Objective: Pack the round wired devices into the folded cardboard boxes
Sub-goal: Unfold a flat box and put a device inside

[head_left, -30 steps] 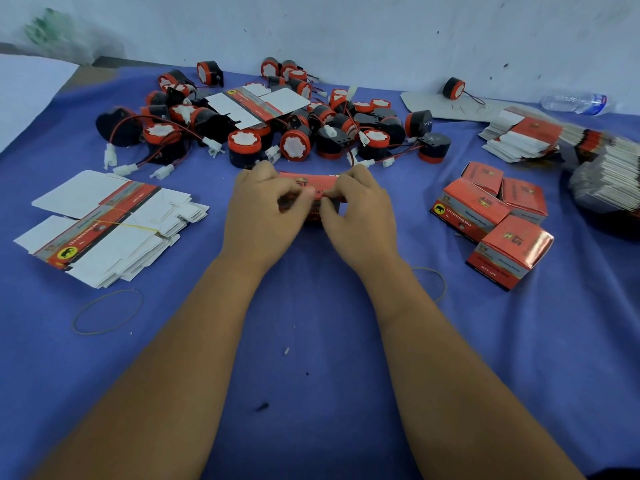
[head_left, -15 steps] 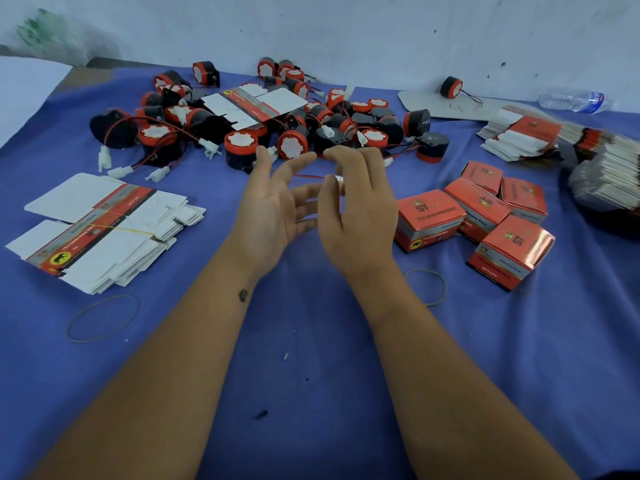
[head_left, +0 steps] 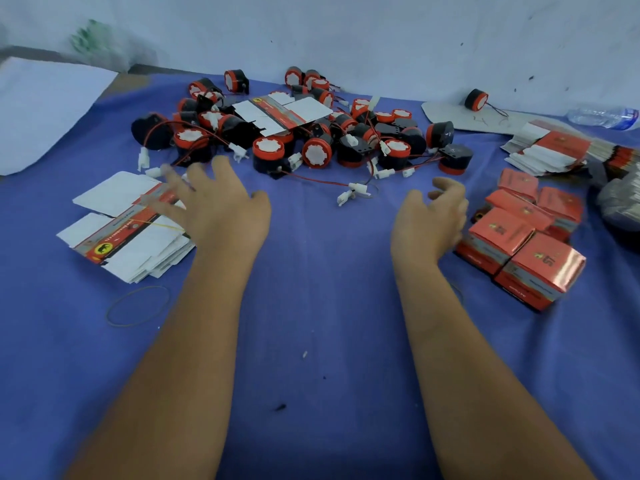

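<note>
A heap of round black-and-red wired devices (head_left: 311,140) with white plugs lies at the back middle of the blue table. My left hand (head_left: 214,206) reaches left with spread fingers over the edge of a stack of flat unfolded boxes (head_left: 128,230), holding nothing. My right hand (head_left: 433,220) hovers with loosely curled fingers, empty, just left of a cluster of closed red boxes (head_left: 526,244). One flat box (head_left: 284,112) lies on top of the heap.
More flat box stacks (head_left: 554,150) lie at the back right beside a clear bottle (head_left: 602,116). A lone device (head_left: 476,98) sits on a grey sheet at the back. A rubber band (head_left: 138,306) lies at the near left. White paper (head_left: 45,109) covers the far left.
The closed box left my hands and now sits pushed against the red boxes on the right. My hands have parted, the left reaching toward the flat stack, the right near the boxes.
</note>
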A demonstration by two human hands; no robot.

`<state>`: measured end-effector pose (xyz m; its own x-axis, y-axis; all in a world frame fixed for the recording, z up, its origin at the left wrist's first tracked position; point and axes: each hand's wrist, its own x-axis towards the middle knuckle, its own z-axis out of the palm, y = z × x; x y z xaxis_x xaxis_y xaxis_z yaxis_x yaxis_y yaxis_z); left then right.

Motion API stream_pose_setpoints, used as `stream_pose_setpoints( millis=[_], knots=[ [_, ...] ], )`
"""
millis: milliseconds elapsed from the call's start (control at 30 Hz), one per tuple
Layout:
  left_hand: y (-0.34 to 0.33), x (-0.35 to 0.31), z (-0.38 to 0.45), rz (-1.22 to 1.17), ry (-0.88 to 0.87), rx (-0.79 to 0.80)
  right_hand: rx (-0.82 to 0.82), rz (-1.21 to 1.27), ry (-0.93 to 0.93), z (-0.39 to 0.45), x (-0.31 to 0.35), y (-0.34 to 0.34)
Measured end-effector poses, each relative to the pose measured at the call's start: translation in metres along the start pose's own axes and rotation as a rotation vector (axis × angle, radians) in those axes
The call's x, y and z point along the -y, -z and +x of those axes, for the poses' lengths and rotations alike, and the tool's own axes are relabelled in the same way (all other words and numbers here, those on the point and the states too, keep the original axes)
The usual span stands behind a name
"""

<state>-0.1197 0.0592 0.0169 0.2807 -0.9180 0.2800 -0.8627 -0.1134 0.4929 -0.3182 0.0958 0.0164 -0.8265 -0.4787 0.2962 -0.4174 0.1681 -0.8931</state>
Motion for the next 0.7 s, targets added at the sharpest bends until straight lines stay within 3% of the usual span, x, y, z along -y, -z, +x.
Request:
stream_pose_setpoints(
  millis=[67,133,300,400,467,567,700],
  knots=[
    [0.003,0.001,0.001,0.182,0.105,0.254,0.053,-0.036,0.168,-0.009,0.003,-0.003],
    [-0.003,0.000,-0.003,0.314,-0.008,0.348,0.162,-0.020,0.348,-0.023,0.006,-0.010],
    [-0.009,-0.025,-0.026,0.237,-0.298,0.206,0.588,0.000,0.627,-0.048,0.006,-0.023],
    [-0.011,-0.033,-0.032,0.016,-0.397,0.083,0.721,0.090,0.444,-0.050,0.006,-0.026],
    [-0.010,-0.037,-0.036,-0.261,-0.398,0.070,0.757,0.105,0.312,-0.046,0.006,-0.026],
    [-0.009,-0.043,-0.041,-0.741,-0.241,0.077,0.863,0.111,0.171,-0.042,0.012,-0.026],
    [-0.010,-0.040,-0.034,-1.054,0.011,0.009,0.954,0.040,0.179,-0.051,0.027,-0.037]
  ],
)
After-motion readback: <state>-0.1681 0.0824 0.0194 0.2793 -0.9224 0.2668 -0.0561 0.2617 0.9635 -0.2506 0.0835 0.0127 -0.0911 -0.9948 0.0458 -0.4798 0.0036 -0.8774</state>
